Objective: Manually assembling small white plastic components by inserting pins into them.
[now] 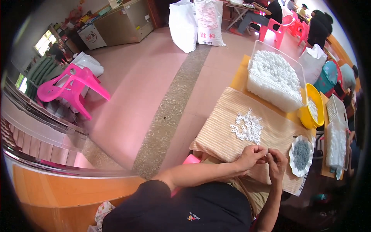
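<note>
My left hand [251,158] and my right hand [277,163] meet over the near edge of a striped beige cloth [216,123]. Both are closed in a pinch, fingertips almost touching. What they hold between them is too small to make out. Just beyond the left hand, a loose pile of small white plastic pieces with holes [247,127] is spread on the cloth. To the right of my right hand sits a white fluted dish [295,169] holding a heap of small grey pieces [301,153].
A clear plastic bin [266,89] full of white pieces and a yellow bowl [311,121] stand at the table's far side. White sacks [183,27] stand on the floor ahead. A pink chair [73,87] is at left. Other people sit at the back right.
</note>
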Tool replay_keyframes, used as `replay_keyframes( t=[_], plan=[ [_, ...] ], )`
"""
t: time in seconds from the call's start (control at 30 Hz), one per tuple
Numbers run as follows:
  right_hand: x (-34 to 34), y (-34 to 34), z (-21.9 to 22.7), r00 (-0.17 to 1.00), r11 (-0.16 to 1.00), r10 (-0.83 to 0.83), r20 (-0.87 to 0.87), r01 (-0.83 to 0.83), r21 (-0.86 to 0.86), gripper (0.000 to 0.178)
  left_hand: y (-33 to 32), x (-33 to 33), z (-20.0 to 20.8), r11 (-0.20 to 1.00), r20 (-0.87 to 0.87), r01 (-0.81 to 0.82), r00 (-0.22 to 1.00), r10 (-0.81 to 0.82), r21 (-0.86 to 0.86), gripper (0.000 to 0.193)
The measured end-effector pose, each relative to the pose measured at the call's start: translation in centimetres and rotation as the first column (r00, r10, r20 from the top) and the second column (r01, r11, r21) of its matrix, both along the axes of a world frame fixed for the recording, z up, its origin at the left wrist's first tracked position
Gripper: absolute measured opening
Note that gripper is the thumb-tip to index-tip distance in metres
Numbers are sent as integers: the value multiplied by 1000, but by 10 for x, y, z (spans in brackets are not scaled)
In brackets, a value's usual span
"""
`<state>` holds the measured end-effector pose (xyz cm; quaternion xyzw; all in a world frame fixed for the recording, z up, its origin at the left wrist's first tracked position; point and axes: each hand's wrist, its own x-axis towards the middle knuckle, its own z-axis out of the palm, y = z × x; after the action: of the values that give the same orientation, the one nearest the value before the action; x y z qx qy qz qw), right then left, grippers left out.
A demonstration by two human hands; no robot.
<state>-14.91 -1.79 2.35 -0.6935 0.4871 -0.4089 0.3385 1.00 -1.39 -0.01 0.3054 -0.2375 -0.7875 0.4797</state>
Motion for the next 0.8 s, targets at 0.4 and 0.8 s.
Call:
replay_keyframes(
  t=[0.4,0.8],
  plan=[
    [0,3,-5,995,987,-53,-80,64,146,8,0,1,2,997,35,7,999,-10,71,14],
    [-38,18,26,903,912,-307,-301,189,-364,16,3,-2,8,997,-20,-11,1000,12,78,5]
  ],
)
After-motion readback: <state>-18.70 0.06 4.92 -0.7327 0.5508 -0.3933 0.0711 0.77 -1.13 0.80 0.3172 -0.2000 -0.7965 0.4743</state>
